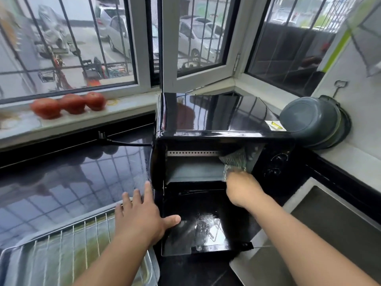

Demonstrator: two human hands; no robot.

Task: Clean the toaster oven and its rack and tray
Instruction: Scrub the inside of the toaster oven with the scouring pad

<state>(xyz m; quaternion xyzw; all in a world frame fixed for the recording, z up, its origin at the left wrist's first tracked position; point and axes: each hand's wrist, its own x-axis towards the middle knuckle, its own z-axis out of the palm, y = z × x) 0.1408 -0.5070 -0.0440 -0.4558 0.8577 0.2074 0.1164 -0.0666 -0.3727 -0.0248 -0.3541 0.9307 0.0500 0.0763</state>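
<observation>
A black toaster oven point(216, 114) stands on the dark counter with its glass door point(198, 223) folded down flat. My right hand point(241, 188) reaches into the right side of the cavity and grips a grey-green cloth point(237, 162) against the inner wall. With its fingers spread, my left hand point(140, 215) lies flat on the door's left edge, thumb on the glass. A wire rack point(68, 244) sits on a metal tray point(152, 271) at the lower left.
A steel sink point(329, 223) lies to the right of the oven. Grey bowls point(315, 122) lean against the wall at the right. Three tomatoes point(70, 104) sit on the window sill. The oven's power cord point(125, 143) runs across the glossy black counter point(61, 172).
</observation>
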